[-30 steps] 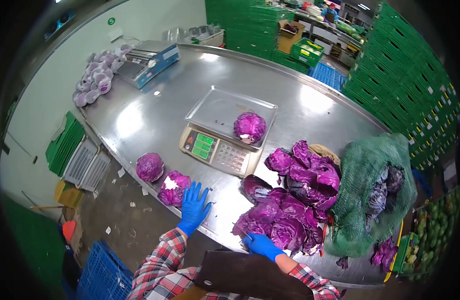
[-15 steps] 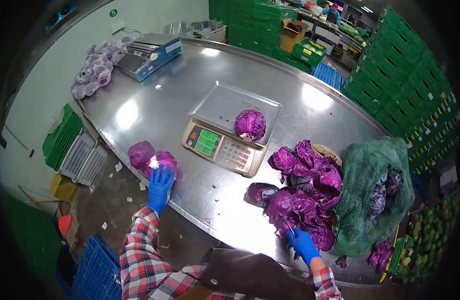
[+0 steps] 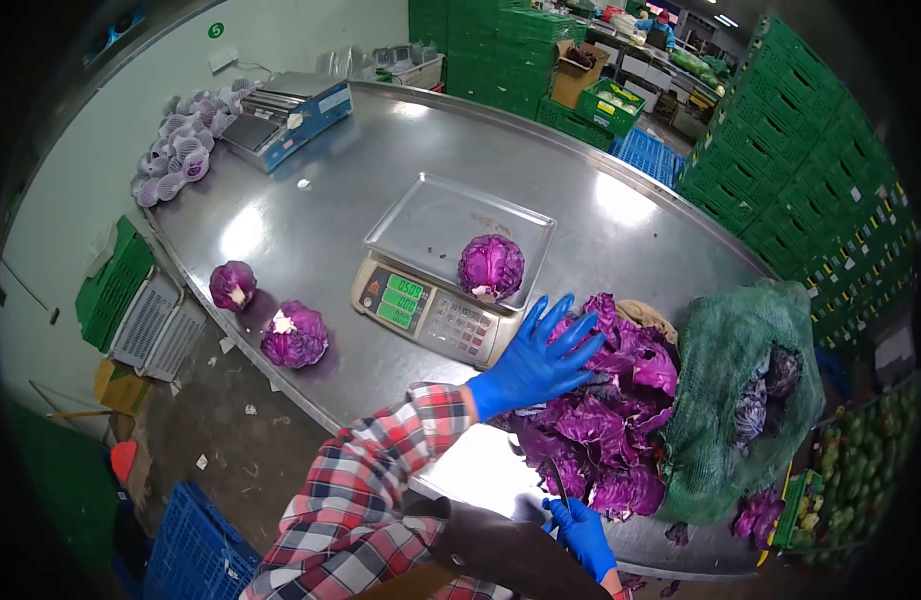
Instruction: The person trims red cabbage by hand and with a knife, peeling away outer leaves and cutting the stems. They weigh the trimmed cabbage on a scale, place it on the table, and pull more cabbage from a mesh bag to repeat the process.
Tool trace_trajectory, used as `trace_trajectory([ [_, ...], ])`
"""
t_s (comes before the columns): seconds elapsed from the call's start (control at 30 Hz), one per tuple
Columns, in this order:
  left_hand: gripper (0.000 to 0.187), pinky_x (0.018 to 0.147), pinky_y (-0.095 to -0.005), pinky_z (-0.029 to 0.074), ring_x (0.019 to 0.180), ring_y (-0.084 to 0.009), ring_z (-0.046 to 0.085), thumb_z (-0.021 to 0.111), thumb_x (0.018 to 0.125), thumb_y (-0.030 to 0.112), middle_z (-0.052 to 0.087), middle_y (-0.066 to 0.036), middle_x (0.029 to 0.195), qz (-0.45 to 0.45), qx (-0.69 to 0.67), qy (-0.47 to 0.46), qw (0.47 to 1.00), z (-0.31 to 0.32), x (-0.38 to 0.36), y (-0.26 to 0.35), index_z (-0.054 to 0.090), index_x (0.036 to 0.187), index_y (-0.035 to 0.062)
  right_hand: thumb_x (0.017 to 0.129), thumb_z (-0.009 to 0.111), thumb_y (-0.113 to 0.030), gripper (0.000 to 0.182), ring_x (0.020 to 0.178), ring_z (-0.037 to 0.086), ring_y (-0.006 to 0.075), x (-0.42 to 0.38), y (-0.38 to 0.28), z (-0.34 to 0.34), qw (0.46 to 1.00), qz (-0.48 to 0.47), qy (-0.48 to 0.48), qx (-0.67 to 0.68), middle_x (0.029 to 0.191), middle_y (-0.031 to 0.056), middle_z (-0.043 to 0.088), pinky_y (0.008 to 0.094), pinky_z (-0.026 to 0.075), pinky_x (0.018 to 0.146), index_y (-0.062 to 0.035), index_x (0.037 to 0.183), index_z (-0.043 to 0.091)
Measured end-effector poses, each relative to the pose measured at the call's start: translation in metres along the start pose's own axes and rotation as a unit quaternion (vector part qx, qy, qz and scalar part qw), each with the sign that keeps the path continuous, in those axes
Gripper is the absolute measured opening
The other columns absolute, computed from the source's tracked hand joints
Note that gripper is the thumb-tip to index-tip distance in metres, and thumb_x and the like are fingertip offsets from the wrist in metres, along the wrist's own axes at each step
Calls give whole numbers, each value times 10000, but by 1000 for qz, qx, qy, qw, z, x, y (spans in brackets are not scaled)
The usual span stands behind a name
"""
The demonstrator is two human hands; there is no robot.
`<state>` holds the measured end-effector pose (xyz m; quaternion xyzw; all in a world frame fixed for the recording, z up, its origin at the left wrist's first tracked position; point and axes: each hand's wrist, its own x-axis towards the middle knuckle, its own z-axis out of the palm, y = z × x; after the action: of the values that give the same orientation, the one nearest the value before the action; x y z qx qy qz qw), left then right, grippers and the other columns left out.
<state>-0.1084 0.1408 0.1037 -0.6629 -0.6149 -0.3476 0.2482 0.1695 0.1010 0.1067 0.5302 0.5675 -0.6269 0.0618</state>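
Left hand [image 3: 528, 372] open, fingers spread, above the heap of purple leaves [image 3: 600, 430] near the scale's right corner; contact with the leaves cannot be told. Right hand [image 3: 583, 535] closed around a knife [image 3: 558, 484] at the near edge of the table [image 3: 330, 230]. One red cabbage [image 3: 491, 265] sits on the scale [image 3: 435, 312], by the tray's near right corner. A small cabbage [image 3: 232, 286] and a larger cabbage [image 3: 295, 336] lie along the left edge, with open steel between them and the scale. A green mesh bag [image 3: 715, 400] borders the leaves toward the right end.
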Motion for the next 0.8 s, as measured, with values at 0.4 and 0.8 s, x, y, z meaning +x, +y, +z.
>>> trace_trajectory([
  [0.4, 579, 1056, -550, 136, 1319, -385, 176, 623, 781, 325, 266, -188, 1399, -109, -20, -26, 993, 16, 23, -11, 439, 1274, 82, 915, 517, -292, 272, 480, 419, 54, 12, 23, 8, 999, -22, -8, 31, 668, 11, 591, 214, 340, 451, -66, 1014, 631],
  [0.8, 529, 993, -462, 316, 1207, -383, 375, 680, 759, 231, 414, -191, 1282, -210, -118, 24, 970, 4, -60, 9, 483, 1223, 71, 907, 541, -283, 268, 627, 491, 66, 36, 56, 19, 997, -73, -28, 6, 697, 2, 584, 223, 413, 583, -43, 972, 641],
])
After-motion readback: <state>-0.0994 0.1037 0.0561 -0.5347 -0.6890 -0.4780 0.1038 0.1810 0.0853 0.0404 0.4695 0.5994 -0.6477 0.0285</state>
